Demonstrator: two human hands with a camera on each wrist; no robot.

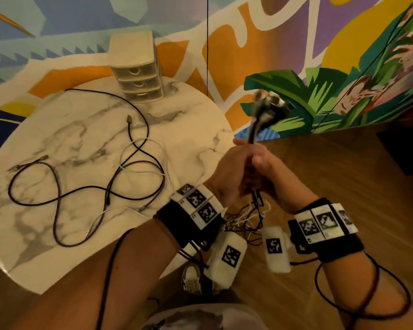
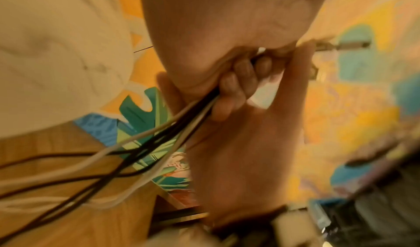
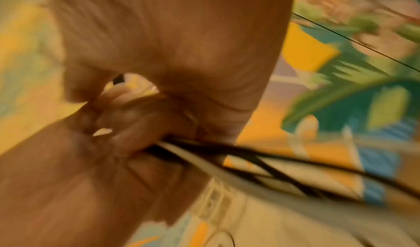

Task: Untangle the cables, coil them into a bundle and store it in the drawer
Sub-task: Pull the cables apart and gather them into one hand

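Note:
Off the table's right edge both hands hold one bundle of dark and white cables (image 1: 253, 132) upright. Its plug ends (image 1: 270, 103) stick up, blurred. My left hand (image 1: 227, 170) grips the bundle, fingers (image 2: 238, 82) curled round the strands (image 2: 159, 139). My right hand (image 1: 265, 165) grips it right beside the left, fingers (image 3: 136, 125) wrapped on the cables (image 3: 272, 161). Loose lengths (image 1: 246, 220) hang tangled under the hands. More cables lie on the marble table (image 1: 45, 234): a purple cable (image 1: 86, 186) in loops and a white cable (image 1: 141, 163) crossing it.
A small cream three-drawer unit (image 1: 138, 75) stands at the table's far edge with its drawers closed. A painted wall rises behind it. Wooden floor (image 1: 343, 175) lies to the right, and a shoe (image 1: 191, 279) shows below the hands.

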